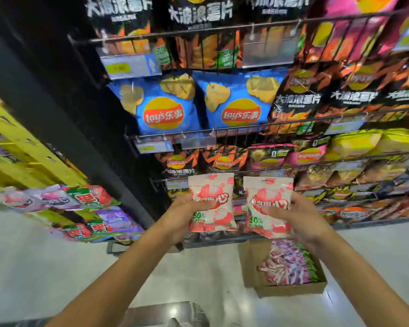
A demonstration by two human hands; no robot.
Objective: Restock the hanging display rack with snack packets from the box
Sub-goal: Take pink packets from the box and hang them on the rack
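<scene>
- Shop aisle, wire rack crowded with crisp bags: left hand and right hand each grip one pink-and-white snack packet.
- Packets upright, long axis vertical, fronts toward camera, held side by side before the lower tiers.
- Judged mid-restock: hanging comes next, needing a free hook.
- Box sits on the floor below.

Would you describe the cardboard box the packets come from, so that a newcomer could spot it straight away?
Start at the wire display rack of crisp bags and look down to the pale floor at its foot. The open cardboard box sits there, below the right hand. It alone is plain brown, with small pink, purple and green packets stacked on edge inside.
</scene>
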